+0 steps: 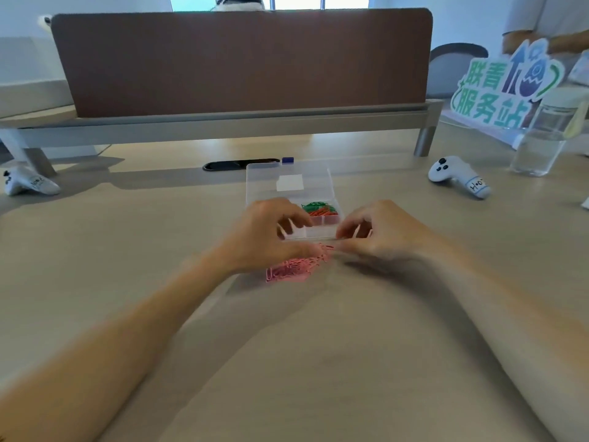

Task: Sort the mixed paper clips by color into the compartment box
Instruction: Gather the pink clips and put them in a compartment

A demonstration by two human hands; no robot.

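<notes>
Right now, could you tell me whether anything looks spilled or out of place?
Only the pink paper clips: a loose pile on the table just before the compartment box, not in it. Green clips and red clips are inside.

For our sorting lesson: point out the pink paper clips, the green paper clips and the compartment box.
pink paper clips [288, 272]: head view, middle of the pile.
green paper clips [317, 205]: head view, middle of the heap.
compartment box [262, 184]: head view, clear plastic beside its label.
</notes>
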